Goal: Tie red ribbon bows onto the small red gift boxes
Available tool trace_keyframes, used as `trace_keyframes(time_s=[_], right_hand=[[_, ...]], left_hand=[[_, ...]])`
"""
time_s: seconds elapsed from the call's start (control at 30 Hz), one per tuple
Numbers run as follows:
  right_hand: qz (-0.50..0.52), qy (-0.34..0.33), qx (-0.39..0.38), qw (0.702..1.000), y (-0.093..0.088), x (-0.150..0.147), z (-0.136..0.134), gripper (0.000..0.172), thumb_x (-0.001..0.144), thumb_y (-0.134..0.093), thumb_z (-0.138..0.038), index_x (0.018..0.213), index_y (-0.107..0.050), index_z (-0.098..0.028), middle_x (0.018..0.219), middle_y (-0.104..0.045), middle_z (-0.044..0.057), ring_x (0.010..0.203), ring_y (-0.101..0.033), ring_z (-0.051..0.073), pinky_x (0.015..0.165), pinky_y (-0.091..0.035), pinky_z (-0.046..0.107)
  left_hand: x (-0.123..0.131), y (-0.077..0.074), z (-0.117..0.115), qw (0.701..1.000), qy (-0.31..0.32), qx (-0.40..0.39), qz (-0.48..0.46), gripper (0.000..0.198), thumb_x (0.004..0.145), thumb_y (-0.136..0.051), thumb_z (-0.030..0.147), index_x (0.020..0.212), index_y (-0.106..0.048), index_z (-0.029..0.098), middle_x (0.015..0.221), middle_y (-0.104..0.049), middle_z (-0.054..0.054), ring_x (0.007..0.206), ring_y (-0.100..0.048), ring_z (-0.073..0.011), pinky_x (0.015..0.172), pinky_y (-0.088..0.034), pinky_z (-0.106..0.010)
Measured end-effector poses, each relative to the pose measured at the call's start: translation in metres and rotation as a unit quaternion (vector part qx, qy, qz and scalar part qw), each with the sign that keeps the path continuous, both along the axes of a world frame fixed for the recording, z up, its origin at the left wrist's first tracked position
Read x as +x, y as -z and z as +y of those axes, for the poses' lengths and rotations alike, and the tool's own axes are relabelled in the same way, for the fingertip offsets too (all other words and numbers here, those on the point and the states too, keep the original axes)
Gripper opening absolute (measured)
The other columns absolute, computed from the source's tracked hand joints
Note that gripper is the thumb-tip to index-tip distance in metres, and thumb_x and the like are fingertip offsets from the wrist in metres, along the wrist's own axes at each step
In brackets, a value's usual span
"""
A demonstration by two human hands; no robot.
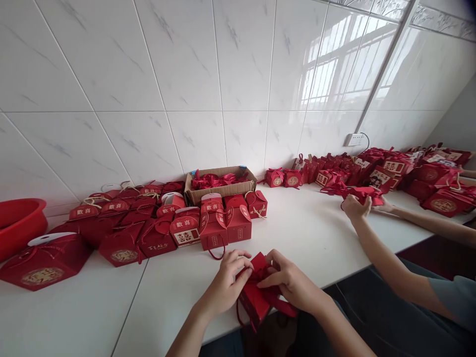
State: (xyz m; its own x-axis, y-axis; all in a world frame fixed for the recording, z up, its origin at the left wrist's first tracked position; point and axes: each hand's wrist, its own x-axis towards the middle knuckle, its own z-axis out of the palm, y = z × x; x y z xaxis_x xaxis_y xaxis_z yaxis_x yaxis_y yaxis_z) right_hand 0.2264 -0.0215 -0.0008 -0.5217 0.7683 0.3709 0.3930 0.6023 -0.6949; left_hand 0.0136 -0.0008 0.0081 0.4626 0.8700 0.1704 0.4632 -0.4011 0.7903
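A red gift box (256,300) lies tilted at the table's front edge, between my two hands. At its top is a dark red ribbon (262,271), bunched between my fingers. My left hand (231,277) has thumb and forefinger pinched together on the ribbon at the box's left side. From the right, my right hand (288,280) pinches the ribbon too, its fingers curled over the box. A loose ribbon end hangs below my right hand, and a thin red cord dangles on the left. My fingers hide part of the ribbon.
Several finished red boxes (238,223) stand in rows behind and left. A cardboard box (221,191) of red ribbons sits against the wall. At far left is a red basin (18,223). On the right, a co-worker's hands (359,206) hold another red box, near many more boxes (442,198).
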Motion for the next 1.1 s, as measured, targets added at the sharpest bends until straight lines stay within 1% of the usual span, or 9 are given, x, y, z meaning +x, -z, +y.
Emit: trace_keyframes(time_s=[0.2,0.37,0.53,0.67,0.77,0.87,0.9,1.0,1.1], right_hand=[[-0.005,0.014,0.018,1.000,0.001,-0.004,0.000,0.047,0.096,-0.032,-0.012,0.096,-0.075,-0.031,0.096,-0.045,0.006,0.085,-0.054,0.013,0.077,-0.050,0.028],[-0.008,0.029,0.032,0.999,0.003,-0.008,-0.002,0.047,0.097,-0.031,-0.015,0.094,-0.075,-0.031,0.095,-0.045,0.006,0.084,-0.053,0.014,0.074,-0.050,0.028],[0.005,0.023,0.025,0.999,0.006,-0.006,-0.002,0.047,0.095,-0.031,-0.011,0.096,-0.075,-0.030,0.096,-0.044,0.006,0.085,-0.054,0.014,0.076,-0.050,0.028],[0.044,0.009,0.017,0.999,0.005,-0.005,-0.002,0.044,0.096,-0.032,-0.013,0.089,-0.074,-0.026,0.097,-0.045,0.006,0.087,-0.054,0.014,0.075,-0.049,0.027],[0.098,0.043,-0.006,0.994,0.007,-0.006,-0.003,0.029,0.095,-0.037,-0.018,0.087,-0.065,-0.021,0.090,-0.049,0.004,0.077,-0.052,0.013,0.067,-0.046,0.026],[0.165,0.112,-0.066,0.978,0.012,-0.009,-0.003,0.008,0.093,-0.045,-0.024,0.087,-0.049,-0.021,0.078,-0.051,0.000,0.061,-0.044,0.011,0.055,-0.040,0.024],[0.189,0.127,-0.085,0.970,0.014,-0.009,-0.003,0.007,0.092,-0.047,-0.026,0.087,-0.045,-0.022,0.076,-0.051,-0.001,0.058,-0.041,0.010,0.053,-0.037,0.023],[0.275,0.160,-0.111,0.942,0.019,-0.011,0.001,0.019,0.088,-0.054,-0.033,0.083,-0.039,-0.023,0.076,-0.052,-0.002,0.058,-0.042,0.010,0.053,-0.036,0.023],[0.356,0.189,-0.129,0.906,0.024,-0.012,0.006,0.031,0.083,-0.062,-0.039,0.078,-0.035,-0.024,0.071,-0.051,-0.004,0.057,-0.043,0.011,0.052,-0.035,0.023]], left_hand=[[0.004,-0.004,-0.005,0.997,0.049,-0.027,-0.052,0.018,0.092,-0.043,0.027,0.088,-0.060,0.023,0.097,-0.055,-0.004,0.098,-0.053,-0.0187,0.093,-0.041,-0.033],[0.008,-0.003,-0.006,0.988,0.038,-0.080,-0.128,0.013,0.087,-0.045,0.018,0.096,-0.055,0.022,0.098,-0.054,-0.004,0.096,-0.053,-0.0177,0.089,-0.042,-0.030],[0.007,-0.005,-0.005,0.973,0.052,-0.162,-0.154,0.018,0.078,-0.040,0.009,0.085,-0.053,0.018,0.080,-0.052,0.000,0.074,-0.049,-0.0134,0.069,-0.041,-0.025],[0.012,-0.007,-0.006,0.994,-0.002,-0.080,-0.075,0.009,0.082,-0.048,0.020,0.084,-0.057,0.020,0.071,-0.053,0.001,0.070,-0.048,-0.0148,0.066,-0.040,-0.026],[0.021,-0.004,-0.008,0.998,-0.061,-0.007,-0.031,0.016,0.085,-0.051,0.031,0.086,-0.064,0.021,0.079,-0.062,-0.003,0.079,-0.054,-0.0189,0.074,-0.042,-0.029],[0.029,-0.001,-0.008,0.996,-0.083,0.023,-0.019,0.022,0.085,-0.053,0.036,0.077,-0.068,0.021,0.078,-0.068,-0.005,0.081,-0.057,-0.0221,0.076,-0.044,-0.033],[0.031,0.000,-0.008,0.996,-0.086,0.029,-0.015,0.022,0.083,-0.056,0.036,0.073,-0.068,0.021,0.074,-0.068,-0.005,0.079,-0.057,-0.0226,0.075,-0.044,-0.034],[0.031,0.002,-0.006,0.996,-0.085,0.020,-0.008,0.023,0.080,-0.060,0.038,0.066,-0.069,0.022,0.068,-0.067,-0.005,0.075,-0.058,-0.0228,0.074,-0.046,-0.036],[0.029,0.006,-0.004,0.997,-0.074,-0.021,-0.016,0.021,0.078,-0.062,0.038,0.069,-0.072,0.023,0.072,-0.066,-0.005,0.080,-0.059,-0.0233,0.074,-0.049,-0.035]])
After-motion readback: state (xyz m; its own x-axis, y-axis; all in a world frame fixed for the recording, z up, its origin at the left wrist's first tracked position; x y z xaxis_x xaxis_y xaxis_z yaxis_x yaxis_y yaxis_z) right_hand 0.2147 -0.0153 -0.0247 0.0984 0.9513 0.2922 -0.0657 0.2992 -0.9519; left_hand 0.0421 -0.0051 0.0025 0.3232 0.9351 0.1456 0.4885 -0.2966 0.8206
